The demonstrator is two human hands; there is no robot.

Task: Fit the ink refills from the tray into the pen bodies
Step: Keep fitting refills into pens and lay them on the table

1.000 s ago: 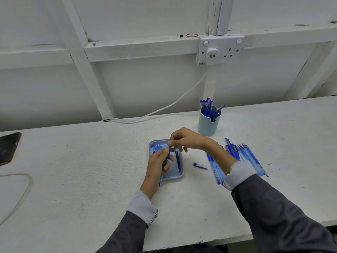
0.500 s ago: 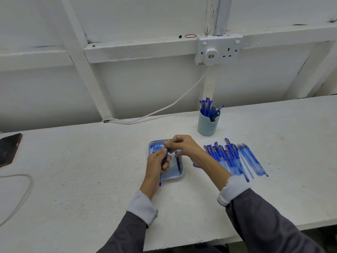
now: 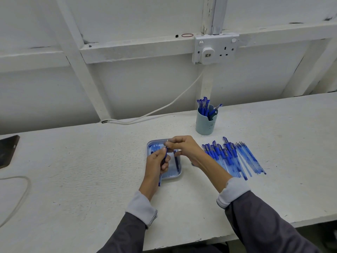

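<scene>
A small light-blue tray (image 3: 177, 175) lies on the white bench with a few blue refills (image 3: 176, 162) in it. My left hand (image 3: 156, 162) grips a blue pen body (image 3: 160, 178) upright over the tray, its lower end sticking out below my palm. My right hand (image 3: 184, 147) pinches a thin piece at the top of that pen body; whether it is a refill or a tip I cannot tell. A spread of blue pen bodies and pens (image 3: 235, 157) lies to the right of my right forearm.
A pale blue cup (image 3: 205, 125) with several blue pens stands behind the pile. A wall socket (image 3: 216, 48) with a white cable (image 3: 155, 111) sits above the bench. A dark phone (image 3: 7, 151) and a grey cord (image 3: 20, 194) lie at far left.
My right hand has come in from the tray's right side to the top of the pen body held by my left hand. The pile of pens beside my forearm is now uncovered.
</scene>
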